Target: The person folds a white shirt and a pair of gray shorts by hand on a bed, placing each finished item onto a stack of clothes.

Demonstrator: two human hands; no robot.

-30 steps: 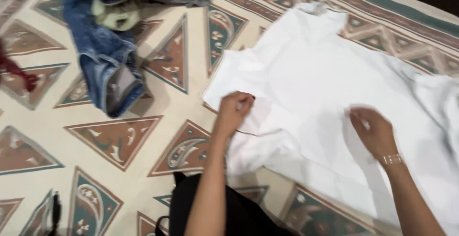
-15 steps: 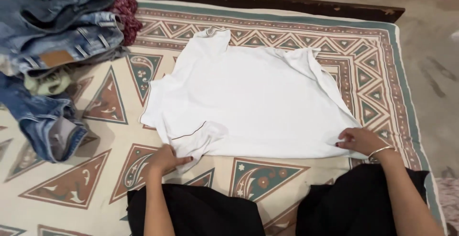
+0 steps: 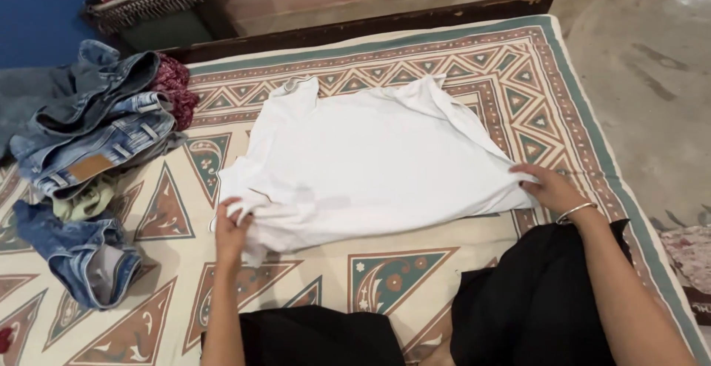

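1. White shirt (image 3: 370, 166): it lies flat on the patterned bedsheet (image 3: 415, 277), near the middle of the bed, spread out so that its whole outline shows. The cloth is thin, soft and matte, with shallow wrinkles and a rumpled near-left corner.
2. Patterned bedsheet: cream ground with teal and rust triangles and a banded border. It is a smooth woven surface that lets the shirt slide and lie even.
3. Pile of jeans (image 3: 89, 144): heavy blue denim, heaped loosely at the far left of the bed, well apart from the shirt; one leg trails toward me.
4. My right hand (image 3: 546, 187): fingers closed around the shirt's right edge, pinching the fabric and drawing it taut. A thin metal bangle (image 3: 576, 212) sits on the wrist.
5. My left hand (image 3: 232, 225): fingers curled into the bunched near-left corner, gripping a fold of cloth, so the hem is held at both ends.
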